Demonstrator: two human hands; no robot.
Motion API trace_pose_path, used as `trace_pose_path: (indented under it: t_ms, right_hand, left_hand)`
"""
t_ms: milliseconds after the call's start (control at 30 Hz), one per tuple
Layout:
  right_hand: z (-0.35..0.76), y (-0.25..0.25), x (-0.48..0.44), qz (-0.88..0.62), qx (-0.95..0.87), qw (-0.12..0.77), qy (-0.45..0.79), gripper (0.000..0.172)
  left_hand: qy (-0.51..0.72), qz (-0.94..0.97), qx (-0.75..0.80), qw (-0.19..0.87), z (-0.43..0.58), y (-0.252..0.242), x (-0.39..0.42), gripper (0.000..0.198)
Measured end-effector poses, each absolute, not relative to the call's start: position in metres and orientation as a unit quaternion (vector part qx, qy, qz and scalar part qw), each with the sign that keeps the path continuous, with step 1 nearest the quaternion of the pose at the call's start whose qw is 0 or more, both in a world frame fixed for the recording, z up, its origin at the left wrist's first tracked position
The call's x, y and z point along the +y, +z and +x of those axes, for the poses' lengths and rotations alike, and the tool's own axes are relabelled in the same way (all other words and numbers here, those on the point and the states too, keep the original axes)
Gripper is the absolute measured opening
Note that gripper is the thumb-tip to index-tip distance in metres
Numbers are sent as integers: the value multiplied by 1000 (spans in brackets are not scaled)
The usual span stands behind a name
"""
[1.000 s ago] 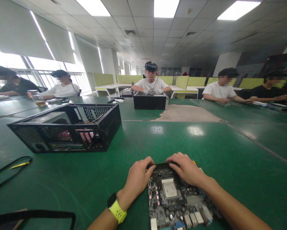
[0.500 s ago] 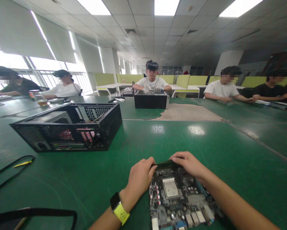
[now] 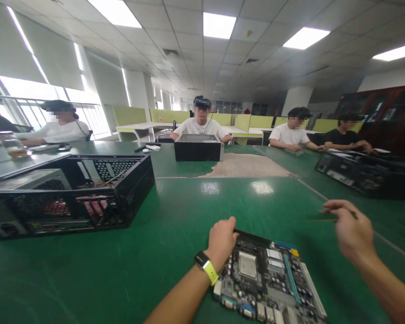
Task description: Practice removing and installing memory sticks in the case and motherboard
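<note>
We see the motherboard (image 3: 268,281) lying flat on the green table (image 3: 128,270), right in front of us. Our left hand (image 3: 222,240) rests curled on its far left corner, fingers pressed together. Our right hand (image 3: 349,227) hovers off to the right, pinching a thin green memory stick (image 3: 325,219) edge-on. A black computer case (image 3: 67,193) sits well apart at the left
</note>
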State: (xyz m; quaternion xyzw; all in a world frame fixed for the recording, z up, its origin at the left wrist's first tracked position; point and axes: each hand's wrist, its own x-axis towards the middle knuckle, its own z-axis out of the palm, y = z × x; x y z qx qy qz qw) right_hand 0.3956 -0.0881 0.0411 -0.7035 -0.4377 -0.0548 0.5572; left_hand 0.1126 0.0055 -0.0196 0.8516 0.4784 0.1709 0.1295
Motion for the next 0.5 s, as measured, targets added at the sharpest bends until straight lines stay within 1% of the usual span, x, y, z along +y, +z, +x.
trace_pose_path:
  t_ms: [67,167,200,267,300,367,433,500]
  right_hand:
    - [375,33,-105,-706,-559,434,-36,23]
    - [323,14,-126,-694,-690,204,5,32]
    - [305,7,-131,-692,-707,147,11,34]
    - [274,-4,-141,-686,-724,64,22,45]
    - [263,-8,-145,-680,-732,34,28,49]
    - [251,-14,-152,-658,-753,-1,34,50]
    - [253,-17,-155,-635,-772,-4,27,46]
    - [268,-20,-154,-622,-783,15,7,44]
  left_hand:
    - [172,873,433,147,136,-17,11,14]
    - [179,893,374,177,149,-15,19,16]
    - [184,895,359,188,147,-14,22,18]
    - [199,897,336,207,136,-12,27,27]
    - [207,896,330,212,127,-10,29,31]
    - [232,887,327,228,106,-7,29,34]
    - [265,867,337,253,81,-3,26,28]
    - [290,844,355,279,52,-1,22,22]
